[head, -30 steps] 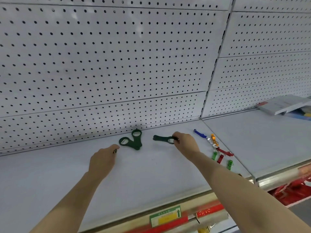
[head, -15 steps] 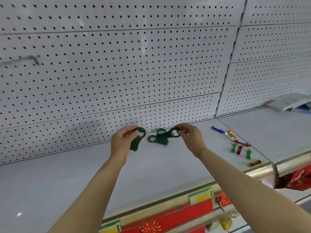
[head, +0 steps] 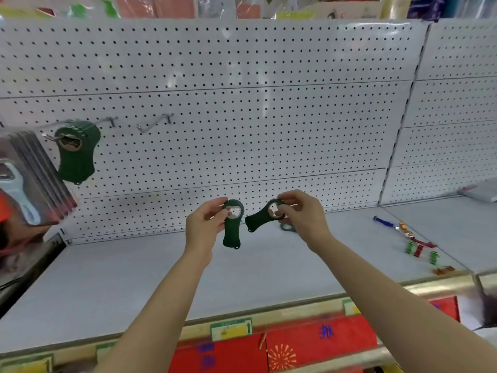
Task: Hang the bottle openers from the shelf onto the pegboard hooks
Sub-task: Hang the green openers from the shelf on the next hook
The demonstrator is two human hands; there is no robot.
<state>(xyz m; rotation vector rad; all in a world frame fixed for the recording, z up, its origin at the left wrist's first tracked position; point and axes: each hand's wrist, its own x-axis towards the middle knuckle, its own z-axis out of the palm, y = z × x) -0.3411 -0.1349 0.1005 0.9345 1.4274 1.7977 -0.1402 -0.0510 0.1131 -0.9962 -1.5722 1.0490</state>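
My left hand (head: 205, 227) pinches the round head of a dark green bottle opener (head: 232, 232), which hangs upright above the shelf. My right hand (head: 301, 216) pinches the head of a second green opener (head: 258, 219) that tilts down to the left. Behind my right hand a third green opener (head: 289, 228) lies on the white shelf (head: 134, 273), mostly hidden. On the pegboard (head: 242, 130) at the upper left, a hook (head: 107, 121) carries a stack of green openers (head: 76, 152). Beside it an empty hook (head: 154, 123) sticks out.
Small coloured openers and keyrings (head: 414, 243) lie on the shelf at the right. Packaged goods (head: 29, 179) hang at the far left edge. A white box (head: 481, 192) sits on the neighbouring shelf at the right. A post (head: 400, 125) divides the pegboard panels.
Both hands have lifted a green opener each off the shelf and now hold them up in front of the pegboard. The view has tilted up, bringing the hooks into sight.
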